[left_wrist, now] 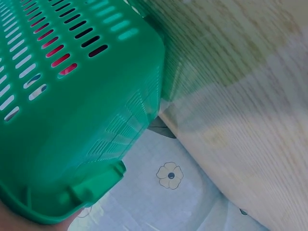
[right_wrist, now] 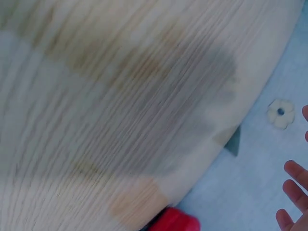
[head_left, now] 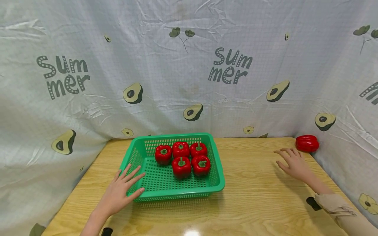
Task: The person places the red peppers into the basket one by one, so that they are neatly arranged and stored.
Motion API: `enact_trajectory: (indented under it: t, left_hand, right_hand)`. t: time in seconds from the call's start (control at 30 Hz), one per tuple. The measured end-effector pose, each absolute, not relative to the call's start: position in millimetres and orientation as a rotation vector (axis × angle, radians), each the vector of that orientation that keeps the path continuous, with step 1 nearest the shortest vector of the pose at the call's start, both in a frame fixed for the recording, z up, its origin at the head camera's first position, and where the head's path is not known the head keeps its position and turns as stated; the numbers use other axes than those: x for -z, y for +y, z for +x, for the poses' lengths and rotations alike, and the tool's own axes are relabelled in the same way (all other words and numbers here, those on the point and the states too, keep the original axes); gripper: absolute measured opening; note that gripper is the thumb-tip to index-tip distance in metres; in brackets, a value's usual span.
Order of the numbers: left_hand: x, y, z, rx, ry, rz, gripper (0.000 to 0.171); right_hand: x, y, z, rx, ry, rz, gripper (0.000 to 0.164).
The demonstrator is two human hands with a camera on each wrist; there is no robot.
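A green plastic basket (head_left: 217, 164) stands on the table with several red bell peppers (head_left: 181, 167) grouped in its right half, stems up. Over the basket's left rim my left hand (head_left: 118, 193) spreads its fingers, straight and apart. The left wrist view shows the basket's slotted side (left_wrist: 96, 91) up close, with a bit of the hand at the lower left corner. At the far right, my right hand (head_left: 295, 167) hovers with loosely extended fingers and holds nothing. Just beyond it, another red bell pepper (head_left: 307, 143) lies on its side at the table's back right corner.
The wooden table (head_left: 251, 203) extends to the right of the basket and in front of it. A white curtain (head_left: 165, 82) printed with avocados and lettering hangs along the back and both sides, close to the table edges.
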State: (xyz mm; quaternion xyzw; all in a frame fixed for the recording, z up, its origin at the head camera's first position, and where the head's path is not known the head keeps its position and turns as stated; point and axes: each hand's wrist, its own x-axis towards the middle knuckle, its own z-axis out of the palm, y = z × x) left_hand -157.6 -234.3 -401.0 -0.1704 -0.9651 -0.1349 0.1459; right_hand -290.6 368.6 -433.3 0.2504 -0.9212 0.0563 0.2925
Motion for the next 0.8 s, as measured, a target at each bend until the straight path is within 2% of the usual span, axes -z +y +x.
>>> enact_trajectory:
  t: [0.8]
  left_hand:
    - [402.9,-237.5,-155.6,0.373,-2.760,-0.508,0.051]
  right_hand:
    - [438.1,409.3,-306.4,-0.158,-2.628,0.415,0.034]
